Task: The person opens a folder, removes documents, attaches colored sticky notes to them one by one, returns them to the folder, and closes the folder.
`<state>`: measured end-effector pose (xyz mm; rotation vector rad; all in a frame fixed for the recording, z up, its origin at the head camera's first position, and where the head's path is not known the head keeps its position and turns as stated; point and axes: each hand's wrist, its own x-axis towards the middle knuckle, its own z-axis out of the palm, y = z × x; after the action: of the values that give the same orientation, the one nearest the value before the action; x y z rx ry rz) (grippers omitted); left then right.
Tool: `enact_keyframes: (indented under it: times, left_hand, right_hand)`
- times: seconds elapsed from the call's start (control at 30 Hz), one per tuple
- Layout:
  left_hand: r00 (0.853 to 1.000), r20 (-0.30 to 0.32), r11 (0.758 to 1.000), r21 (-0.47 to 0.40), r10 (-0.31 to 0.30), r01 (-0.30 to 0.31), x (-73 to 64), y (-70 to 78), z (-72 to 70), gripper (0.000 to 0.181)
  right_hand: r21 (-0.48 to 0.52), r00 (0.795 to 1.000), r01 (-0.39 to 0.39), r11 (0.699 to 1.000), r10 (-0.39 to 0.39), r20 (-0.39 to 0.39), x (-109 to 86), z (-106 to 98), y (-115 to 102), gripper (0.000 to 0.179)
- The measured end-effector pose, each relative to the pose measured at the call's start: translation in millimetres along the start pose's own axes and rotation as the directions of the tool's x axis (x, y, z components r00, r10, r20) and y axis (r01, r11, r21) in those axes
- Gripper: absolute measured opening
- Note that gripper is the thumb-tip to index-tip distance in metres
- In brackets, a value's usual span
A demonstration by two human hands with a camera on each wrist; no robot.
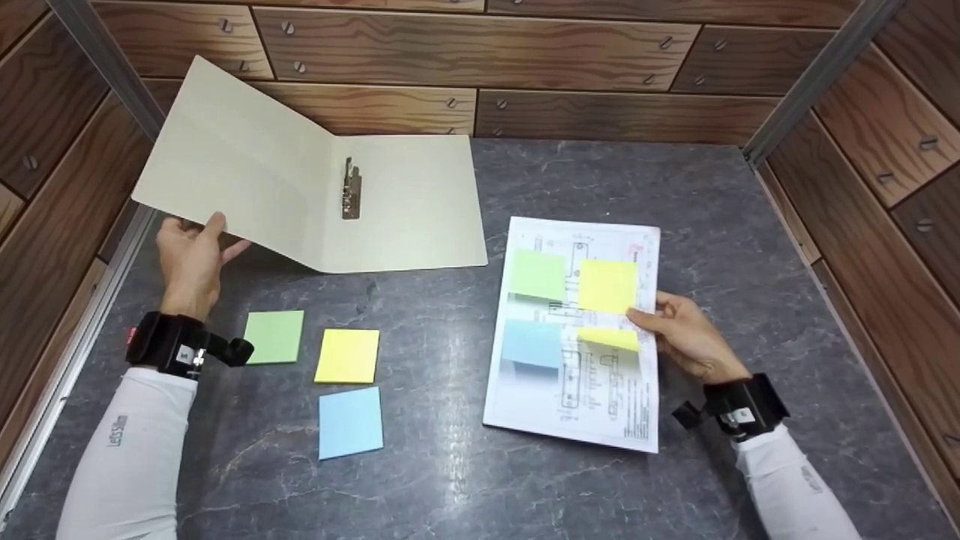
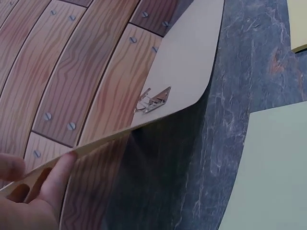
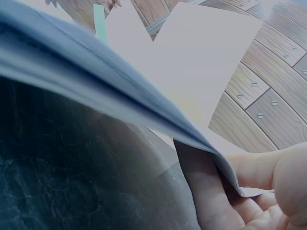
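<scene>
My left hand (image 1: 191, 262) pinches the lower left edge of an open cream file folder (image 1: 247, 165), its left cover raised off the table. In the left wrist view, thumb and fingers lie on either side of that cover (image 2: 105, 141). A metal lever clip (image 1: 351, 191) sits near the folder's fold. My right hand (image 1: 694, 337) grips a sheaf of printed drawing sheets (image 1: 600, 397) by its right edge, thumb on top. On the top sheet are a green sticky note (image 1: 538, 274), a blue one (image 1: 531, 343) and two yellow ones (image 1: 607, 285).
Green (image 1: 274, 337), yellow (image 1: 347, 355) and blue (image 1: 350, 422) sticky note pads lie on the dark marbled table (image 1: 450, 480), below the folder. Wood-patterned walls (image 1: 585, 56) enclose the back and both sides. Metal posts (image 1: 817, 82) stand at the corners.
</scene>
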<state>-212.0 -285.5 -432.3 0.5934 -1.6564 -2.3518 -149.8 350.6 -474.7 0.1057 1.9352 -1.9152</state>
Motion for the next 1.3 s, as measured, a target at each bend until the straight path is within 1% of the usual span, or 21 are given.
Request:
enact_keyframes:
  times: [0.03, 0.1, 0.2, 0.37, 0.53, 0.63, 0.8, 1.0, 1.07, 1.2, 1.3]
  left_hand:
    - [1.0, 0.005, 1.0, 0.009, 0.009, -0.009, -1.3, -1.0, 2.0, 0.018]
    - [1.0, 0.017, 1.0, -0.002, 0.023, -0.023, -5.5, -3.8, 6.1, 0.023]
    - [0.998, 0.034, 0.999, -0.01, 0.049, -0.048, -14.8, -10.8, 13.7, 0.028]
    - [0.996, 0.058, 0.997, 0.0, 0.072, -0.072, -35.7, -24.4, 28.4, 0.036]
    - [0.994, 0.08, 0.997, 0.024, 0.068, -0.07, -57.9, -35.9, 41.4, 0.042]
    - [0.991, 0.112, 0.996, 0.049, 0.069, -0.075, -71.1, -42.1, 46.9, 0.048]
    - [0.982, 0.177, 0.994, 0.065, 0.073, -0.085, -93.0, -52.3, 52.9, 0.053]
    - [0.972, 0.227, 0.996, 0.056, 0.055, -0.069, -118.5, -64.6, 55.5, 0.054]
    - [0.971, 0.236, 0.997, 0.049, 0.047, -0.06, -125.7, -68.0, 56.6, 0.053]
    - [0.975, 0.22, 0.998, 0.043, 0.039, -0.05, -137.9, -73.1, 58.6, 0.044]
    - [0.973, 0.227, 0.998, 0.036, 0.044, -0.054, -146.4, -76.4, 58.5, 0.045]
  right_hand:
    - [-0.005, 1.0, 0.003, 1.0, -0.003, -0.003, -0.3, -0.2, -0.5, 0.066]
    - [-0.016, 1.0, 0.009, 1.0, -0.009, -0.009, -0.9, -0.5, -1.6, 0.065]
    - [-0.015, 1.0, 0.015, 1.0, -0.015, -0.012, -1.2, -1.6, -3.2, 0.066]
    - [0.005, 1.0, 0.021, 1.0, -0.021, -0.011, -1.3, -2.8, -7.3, 0.069]
    - [0.009, 1.0, 0.018, 1.0, -0.018, -0.022, 0.7, -4.1, -11.3, 0.066]
    - [-0.001, 1.0, 0.024, 1.0, -0.024, -0.018, 3.2, -5.2, -13.5, 0.066]
    - [-0.035, 1.0, 0.026, 0.999, -0.027, -0.015, 9.4, -5.8, -17.6, 0.068]
    - [-0.068, 1.0, 0.022, 0.997, -0.023, -0.021, 19.8, -5.3, -21.6, 0.065]
    - [-0.065, 1.0, 0.019, 0.998, -0.02, -0.016, 23.9, -4.7, -22.2, 0.065]
    - [-0.063, 1.0, 0.01, 0.998, -0.011, -0.008, 32.4, -3.2, -23.5, 0.065]
    - [-0.069, 1.0, 0.003, 0.998, -0.003, -0.003, 39.2, -2.1, -24.7, 0.062]
